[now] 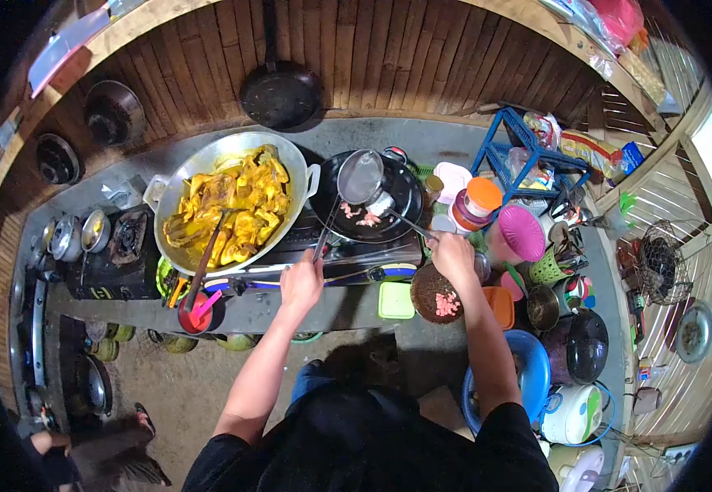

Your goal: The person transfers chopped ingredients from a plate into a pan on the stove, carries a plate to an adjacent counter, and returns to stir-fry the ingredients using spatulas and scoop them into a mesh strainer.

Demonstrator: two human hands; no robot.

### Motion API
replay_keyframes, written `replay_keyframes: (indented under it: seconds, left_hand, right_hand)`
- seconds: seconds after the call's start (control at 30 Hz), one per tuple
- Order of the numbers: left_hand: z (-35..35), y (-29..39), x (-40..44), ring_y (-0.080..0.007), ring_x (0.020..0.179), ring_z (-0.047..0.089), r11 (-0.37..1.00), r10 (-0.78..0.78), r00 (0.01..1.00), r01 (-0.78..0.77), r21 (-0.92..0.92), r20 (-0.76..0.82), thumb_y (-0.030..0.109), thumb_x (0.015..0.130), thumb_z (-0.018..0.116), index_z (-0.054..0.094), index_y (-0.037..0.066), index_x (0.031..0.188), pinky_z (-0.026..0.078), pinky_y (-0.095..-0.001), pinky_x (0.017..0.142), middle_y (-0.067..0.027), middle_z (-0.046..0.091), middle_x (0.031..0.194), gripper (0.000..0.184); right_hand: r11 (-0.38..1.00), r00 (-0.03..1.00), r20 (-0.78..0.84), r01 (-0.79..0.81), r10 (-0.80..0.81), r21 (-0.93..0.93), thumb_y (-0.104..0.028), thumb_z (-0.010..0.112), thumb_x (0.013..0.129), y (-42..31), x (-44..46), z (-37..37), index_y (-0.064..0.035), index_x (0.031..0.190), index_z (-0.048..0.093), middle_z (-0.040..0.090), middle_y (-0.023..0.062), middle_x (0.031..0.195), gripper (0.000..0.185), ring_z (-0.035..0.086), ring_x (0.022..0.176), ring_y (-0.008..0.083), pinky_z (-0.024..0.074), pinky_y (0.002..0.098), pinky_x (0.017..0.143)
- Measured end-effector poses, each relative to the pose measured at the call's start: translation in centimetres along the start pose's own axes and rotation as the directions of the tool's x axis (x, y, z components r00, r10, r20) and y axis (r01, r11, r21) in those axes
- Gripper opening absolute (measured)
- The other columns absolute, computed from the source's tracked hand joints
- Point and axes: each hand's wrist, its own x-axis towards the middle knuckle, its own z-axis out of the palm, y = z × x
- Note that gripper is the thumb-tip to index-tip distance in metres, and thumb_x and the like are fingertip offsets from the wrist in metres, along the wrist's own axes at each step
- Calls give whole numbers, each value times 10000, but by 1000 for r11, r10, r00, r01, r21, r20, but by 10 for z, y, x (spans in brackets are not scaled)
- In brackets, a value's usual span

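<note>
My left hand point(302, 283) is closed round the handle of a round metal strainer point(361, 176), whose bowl is over the black wok point(398, 182). The handle of a metal spatula point(406, 223) is in my right hand point(452, 256), and its blade touches the strainer's lower right side. Small pink pieces point(367, 219) lie in the wok below both tools. More pink pieces point(448, 304) rest on a round brown board point(429, 289) below my right hand. Left of the wok, a large pan point(177, 254) holds yellow chicken pieces point(245, 213) and a long dark ladle.
A green square container point(396, 301) sits beside the board. To the right are a blue basin point(539, 361), a pink basket point(521, 234), an orange-lidded tub point(484, 195) and a blue rack point(499, 156). At the lower left, another person point(110, 443) is partly visible.
</note>
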Motion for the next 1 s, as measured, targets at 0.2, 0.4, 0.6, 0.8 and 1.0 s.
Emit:
replay_keyframes:
  seconds: [0.2, 0.4, 0.6, 0.8, 1.0]
  left_hand:
    - [0, 1, 0, -455, 743, 629, 1000, -24, 999, 24, -12, 27, 222, 924, 546, 570, 95, 1066, 483, -557, 665, -241, 649, 751, 192]
    - [-1, 2, 2, -443, 695, 640, 1000, -19, 1000, 19, -22, 4, 238, 922, 539, 574, 72, 1005, 502, -554, 677, -236, 655, 730, 189]
    - [-2, 2, 3, -448, 702, 642, 999, -15, 1000, 15, -36, 1, 238, 921, 540, 570, 71, 1004, 506, -555, 674, -237, 655, 728, 189]
    - [-1, -2, 4, -445, 696, 640, 999, -14, 1000, 14, -43, -2, 235, 925, 535, 571, 74, 1007, 502, -556, 665, -240, 652, 724, 185]
    - [-5, -1, 4, -444, 693, 638, 999, -11, 1000, 11, -41, 3, 234, 927, 528, 574, 74, 1009, 498, -558, 666, -236, 650, 718, 185]
  right_hand:
    - [994, 1000, -14, -6, 7, 106, -195, 574, 876, 0, -2, 8, -118, 1064, 705, 660, 249, 841, 241, 654, 815, 411, 510, 507, 756]
    - [998, 1000, -11, -14, 14, 56, -181, 592, 870, 2, -1, 8, -78, 1042, 700, 669, 243, 853, 228, 659, 817, 418, 522, 503, 757]
    - [996, 999, 20, -51, 50, 74, -184, 586, 872, 2, 0, 5, -78, 1053, 699, 668, 243, 892, 238, 656, 842, 414, 522, 498, 771]
    - [991, 998, 47, -34, 28, 126, -189, 577, 870, 12, 3, 12, -88, 1070, 701, 670, 231, 918, 256, 655, 848, 408, 520, 486, 793]
    - [989, 1000, 19, 8, -11, 147, -169, 590, 860, 12, 3, 11, -78, 1052, 704, 660, 245, 886, 241, 653, 836, 409, 518, 484, 776]
